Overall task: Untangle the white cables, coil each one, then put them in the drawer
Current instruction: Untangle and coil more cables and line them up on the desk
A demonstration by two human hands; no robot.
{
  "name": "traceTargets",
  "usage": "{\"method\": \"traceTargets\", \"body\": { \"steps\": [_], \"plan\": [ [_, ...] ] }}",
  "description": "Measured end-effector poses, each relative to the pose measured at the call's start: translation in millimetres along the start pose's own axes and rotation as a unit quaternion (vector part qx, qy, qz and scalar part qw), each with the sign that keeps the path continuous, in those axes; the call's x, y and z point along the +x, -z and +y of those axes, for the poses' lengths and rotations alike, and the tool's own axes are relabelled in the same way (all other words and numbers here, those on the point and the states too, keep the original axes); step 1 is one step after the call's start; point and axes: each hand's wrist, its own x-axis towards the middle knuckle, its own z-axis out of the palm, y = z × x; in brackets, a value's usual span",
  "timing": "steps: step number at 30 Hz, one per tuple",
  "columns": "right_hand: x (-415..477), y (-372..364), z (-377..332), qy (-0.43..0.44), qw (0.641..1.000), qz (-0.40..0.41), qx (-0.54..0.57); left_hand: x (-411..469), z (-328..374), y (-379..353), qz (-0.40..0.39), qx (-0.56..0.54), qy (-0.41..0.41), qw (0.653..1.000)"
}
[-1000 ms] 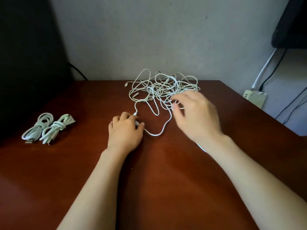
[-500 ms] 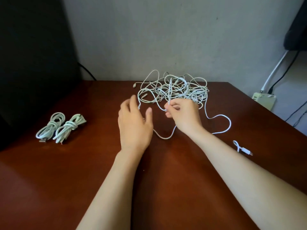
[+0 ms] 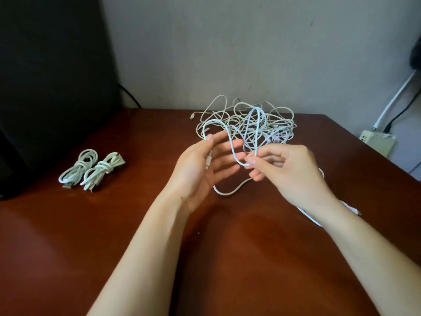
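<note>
A tangle of white cables [image 3: 268, 124] lies at the back of the brown table [image 3: 227, 258]. One white cable [image 3: 230, 142] rises out of it in a loop between my hands. My left hand [image 3: 200, 169] is raised, palm turned right, and its thumb pinches this cable near a plug end while the fingers stay spread. My right hand [image 3: 289, 169] pinches the cable's low bend between thumb and forefinger. A slack stretch [image 3: 227, 191] lies on the table below. Two coiled cables [image 3: 77, 171] [image 3: 102, 171] rest side by side at the left. No drawer is in view.
A dark bulky object [image 3: 50, 87] fills the left side behind the table. A pale power adapter [image 3: 378, 142] with wires hangs on the wall off the table's right edge. More white cable [image 3: 307, 216] trails under my right wrist.
Both hands have lifted off the table. My left hand turned its palm inward and took the cable under its thumb. My right hand raised the pinched cable into a loop between the hands.
</note>
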Motion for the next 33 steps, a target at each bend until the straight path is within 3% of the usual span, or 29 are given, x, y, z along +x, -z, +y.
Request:
{"method": "traceTargets", "body": {
  "steps": [10, 18, 21, 24, 27, 33],
  "plan": [
    [-14, -6, -6, 0.045, 0.996, -0.076, -0.018, -4, 4, -2, -0.09, -0.034, 0.011, 0.995],
    [-17, -6, 4, 0.089, 0.981, -0.135, -0.111, -3, -10, -10, -0.008, 0.15, 0.025, 0.988],
    [-14, -4, 5, 0.117, 0.981, -0.096, -0.121, -3, -11, -11, -0.018, 0.139, 0.033, 0.99],
    [-10, 2, 7, 0.161, 0.977, 0.016, -0.141, -2, -8, -11, -0.062, 0.082, 0.062, 0.993],
    [-5, 8, 7, 0.162, 0.981, 0.063, -0.085, -3, -7, -10, -0.107, 0.075, 0.074, 0.989],
    [0, 13, 13, 0.177, 0.98, -0.08, -0.042, -7, -7, -14, -0.127, 0.094, 0.078, 0.984]
  ]
}}
